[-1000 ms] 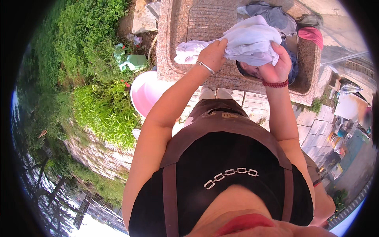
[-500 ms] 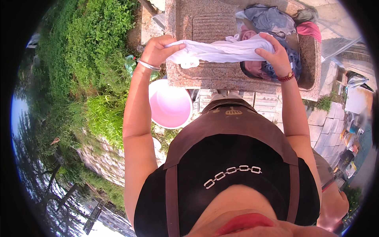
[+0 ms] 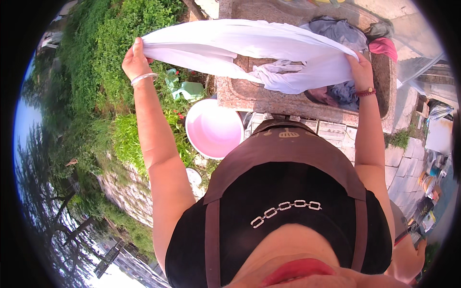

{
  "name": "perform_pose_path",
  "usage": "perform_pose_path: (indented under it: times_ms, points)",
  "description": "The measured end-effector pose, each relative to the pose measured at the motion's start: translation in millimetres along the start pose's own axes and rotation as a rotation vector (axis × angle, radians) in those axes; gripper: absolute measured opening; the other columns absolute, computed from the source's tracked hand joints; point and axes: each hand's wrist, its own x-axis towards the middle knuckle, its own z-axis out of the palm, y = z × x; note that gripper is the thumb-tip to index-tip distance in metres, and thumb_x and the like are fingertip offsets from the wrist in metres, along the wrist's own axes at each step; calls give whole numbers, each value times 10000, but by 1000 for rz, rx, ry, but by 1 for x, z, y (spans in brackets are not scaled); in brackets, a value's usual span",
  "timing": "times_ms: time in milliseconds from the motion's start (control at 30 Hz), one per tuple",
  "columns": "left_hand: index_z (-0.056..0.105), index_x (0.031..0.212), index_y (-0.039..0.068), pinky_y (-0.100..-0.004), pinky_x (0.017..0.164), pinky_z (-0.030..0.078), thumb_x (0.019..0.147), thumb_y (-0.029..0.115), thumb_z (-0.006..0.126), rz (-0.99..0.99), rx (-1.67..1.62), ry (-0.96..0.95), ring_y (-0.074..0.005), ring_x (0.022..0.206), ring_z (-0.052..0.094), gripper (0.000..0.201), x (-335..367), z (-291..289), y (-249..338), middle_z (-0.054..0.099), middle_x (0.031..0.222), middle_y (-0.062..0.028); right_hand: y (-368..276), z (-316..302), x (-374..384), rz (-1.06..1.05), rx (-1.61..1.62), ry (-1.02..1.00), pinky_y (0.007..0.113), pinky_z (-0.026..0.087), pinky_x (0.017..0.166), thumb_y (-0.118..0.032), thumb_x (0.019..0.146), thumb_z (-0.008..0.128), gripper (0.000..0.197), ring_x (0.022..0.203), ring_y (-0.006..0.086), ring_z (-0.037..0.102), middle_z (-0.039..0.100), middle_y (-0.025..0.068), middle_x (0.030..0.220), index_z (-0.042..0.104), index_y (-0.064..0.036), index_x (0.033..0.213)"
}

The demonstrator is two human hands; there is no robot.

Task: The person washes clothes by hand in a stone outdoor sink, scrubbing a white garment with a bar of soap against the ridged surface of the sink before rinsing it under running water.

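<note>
A white cloth garment (image 3: pixel 201 41) is stretched wide between my two hands, with a bunched fold hanging near its middle. My left hand (image 3: pixel 136 61) pinches one end at the far left, out over the green plants. At the other end, my right hand (image 3: pixel 362 72) grips the cloth above the right part of a speckled stone sink (image 3: pixel 240 97). Under the garment, wet clothes lie in the sink's basin: a grey piece (image 3: pixel 333 31), a blue-grey one (image 3: pixel 343 93) and a pink one (image 3: pixel 383 48) draped at the right rim. The garment hides part of them.
On the ground by the sink's left front corner stands a pink basin (image 3: pixel 213 128). A green plastic container (image 3: pixel 188 91) lies among the plants. Odds and ends (image 3: pixel 427 185) are piled at the right. Part of another person (image 3: pixel 406 254) shows at the lower right.
My hands have moved apart, the left one far to the left and the right one slightly right. The white garment, narrow and bunched before, is now spread out long.
</note>
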Motion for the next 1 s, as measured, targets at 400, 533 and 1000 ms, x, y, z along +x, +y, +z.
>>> perform_pose_path:
  times_ms: [400, 533, 1000]
  points:
    - [604, 839, 39, -390, 642, 470, 726, 126, 735, 222, 1009, -1084, -336, 734, 588, 194, -107, -101, -102, 563, 789, -117, 77, -88, -69, 116, -169, -400, 207, 429, 791, 51, 835, 580, 169, 872, 63, 555, 610, -19, 912, 626, -12, 985]
    - [602, 851, 43, -392, 679, 483, 709, 75, 683, 178, 936, -847, -342, 772, 590, 166, -141, -130, -139, 571, 826, -120, 124, -87, -116, 153, -182, -392, 209, 410, 780, 121, 757, 530, 193, 789, 66, 518, 538, -29, 804, 545, -53, 839]
    - [636, 787, 55, -394, 674, 468, 694, 65, 685, 424, 932, -920, -292, 782, 547, 106, -174, -151, -139, 554, 773, -95, 98, -78, -136, 191, -459, -561, 212, 339, 601, -141, 726, 809, 312, 655, 65, 408, 434, -61, 689, 504, -80, 698]
